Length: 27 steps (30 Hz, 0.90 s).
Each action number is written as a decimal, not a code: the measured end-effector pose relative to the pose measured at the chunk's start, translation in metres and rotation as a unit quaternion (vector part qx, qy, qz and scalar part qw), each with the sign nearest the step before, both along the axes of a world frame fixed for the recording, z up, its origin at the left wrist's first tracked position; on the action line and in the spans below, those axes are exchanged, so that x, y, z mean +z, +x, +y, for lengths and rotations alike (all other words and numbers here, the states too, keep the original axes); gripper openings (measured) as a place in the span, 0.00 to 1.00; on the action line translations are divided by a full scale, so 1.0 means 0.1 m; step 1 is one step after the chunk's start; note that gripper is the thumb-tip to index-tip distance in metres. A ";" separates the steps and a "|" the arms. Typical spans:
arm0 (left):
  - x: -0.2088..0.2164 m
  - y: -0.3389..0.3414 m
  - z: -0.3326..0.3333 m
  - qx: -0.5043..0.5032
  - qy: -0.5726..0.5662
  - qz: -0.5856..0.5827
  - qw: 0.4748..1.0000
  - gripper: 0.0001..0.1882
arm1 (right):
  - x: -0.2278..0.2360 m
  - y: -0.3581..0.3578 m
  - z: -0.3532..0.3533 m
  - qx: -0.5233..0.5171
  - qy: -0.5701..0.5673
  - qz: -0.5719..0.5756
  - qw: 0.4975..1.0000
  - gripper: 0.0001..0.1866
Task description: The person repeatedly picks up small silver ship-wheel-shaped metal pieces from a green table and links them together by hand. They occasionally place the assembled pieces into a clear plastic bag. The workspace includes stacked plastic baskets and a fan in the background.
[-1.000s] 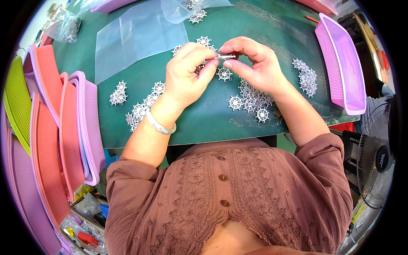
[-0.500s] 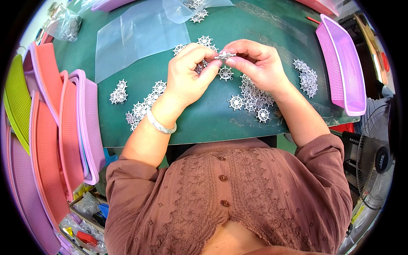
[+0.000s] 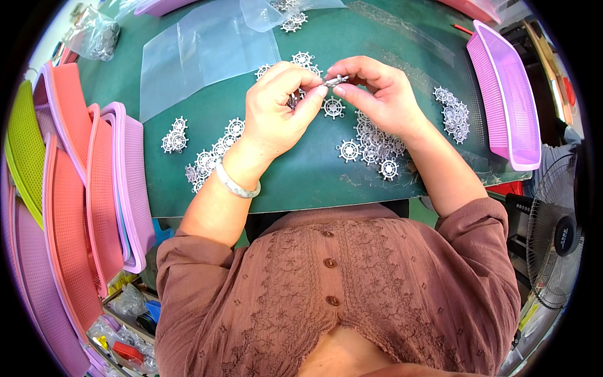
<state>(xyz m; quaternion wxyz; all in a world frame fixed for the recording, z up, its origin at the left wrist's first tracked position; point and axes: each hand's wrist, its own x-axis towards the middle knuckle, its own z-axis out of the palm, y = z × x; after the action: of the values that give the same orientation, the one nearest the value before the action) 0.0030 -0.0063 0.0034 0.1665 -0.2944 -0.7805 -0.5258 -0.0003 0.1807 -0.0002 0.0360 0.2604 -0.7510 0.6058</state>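
Between my fingertips, over the green table (image 3: 295, 179), is a small silver ship-wheel charm (image 3: 335, 81), seen nearly edge-on. My left hand (image 3: 279, 103) pinches its left side, and more silver metal shows inside that palm. The thumb and forefinger of my right hand (image 3: 380, 94) close on the other side. A single ship-wheel charm (image 3: 333, 107) lies below my fingertips. Close to my right wrist spreads a pile of the same charms (image 3: 375, 141). Others form a row (image 3: 217, 151) beside my left forearm, partly hidden by it, and a cluster (image 3: 304, 61) beyond my hands.
Small charm groups lie at the left (image 3: 175, 135) and right (image 3: 452, 114). A clear plastic sheet (image 3: 207, 56) covers the far left. Purple basket (image 3: 502, 94) stands at the right edge, near a fan (image 3: 556, 232). Stacked baskets (image 3: 103, 195) line the left side. A bagged bundle (image 3: 94, 34) sits far left.
The charm between my fingertips has tilted, its right end now higher. Both hands stay in nearly the same place, and the charms on the table lie as before.
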 end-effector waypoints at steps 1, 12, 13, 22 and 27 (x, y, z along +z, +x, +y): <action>0.01 0.00 0.01 -0.002 0.006 -0.011 1.000 0.06 | 0.00 0.00 0.00 0.014 -0.041 -0.051 0.998 0.11; -0.01 -0.01 0.02 0.003 0.029 -0.032 0.999 0.05 | 0.03 0.00 0.00 0.055 -0.140 -0.183 0.971 0.10; -0.01 0.00 0.02 0.004 0.034 -0.031 0.999 0.05 | 0.02 0.00 0.00 0.054 -0.137 -0.179 0.973 0.10; 0.02 0.02 0.01 -0.010 0.030 -0.027 0.999 0.06 | 0.03 0.00 0.00 0.026 -0.085 -0.161 0.983 0.10; 0.09 0.05 0.00 -0.001 0.020 -0.044 0.999 0.05 | 0.01 -0.02 0.02 0.051 -0.105 -0.193 0.974 0.09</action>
<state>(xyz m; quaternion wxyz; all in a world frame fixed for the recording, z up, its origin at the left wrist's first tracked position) 0.0083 -0.0068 0.0122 0.1371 -0.2684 -0.7759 -0.5542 -0.0019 0.1830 0.0012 -0.1131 0.1712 -0.6620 0.7209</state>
